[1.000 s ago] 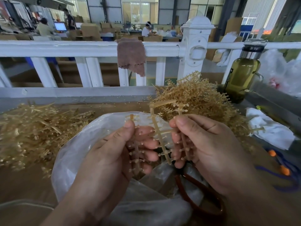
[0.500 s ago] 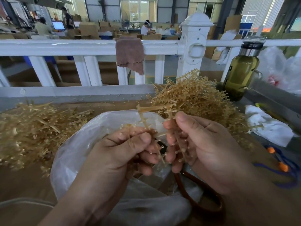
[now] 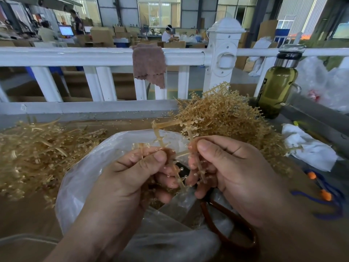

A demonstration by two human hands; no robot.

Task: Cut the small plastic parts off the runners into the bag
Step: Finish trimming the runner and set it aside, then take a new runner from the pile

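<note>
Left hand (image 3: 132, 178) and right hand (image 3: 226, 176) — fingers curled — pinch one runner (image 3: 160, 138).

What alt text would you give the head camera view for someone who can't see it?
The left hand and right hand pinch a tan plastic runner studded with small parts above an open clear bag, brown-handled scissors showing beneath the right hand. Heaps of runners lie on both sides, with a white railing and a green bottle behind.

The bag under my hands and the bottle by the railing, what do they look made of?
The bag looks like thin plastic film: milky, translucent, glossy creases. The bottle seems glass or hard plastic, which is unclear: glossy see-through olive body, brushed metal collar.
</note>
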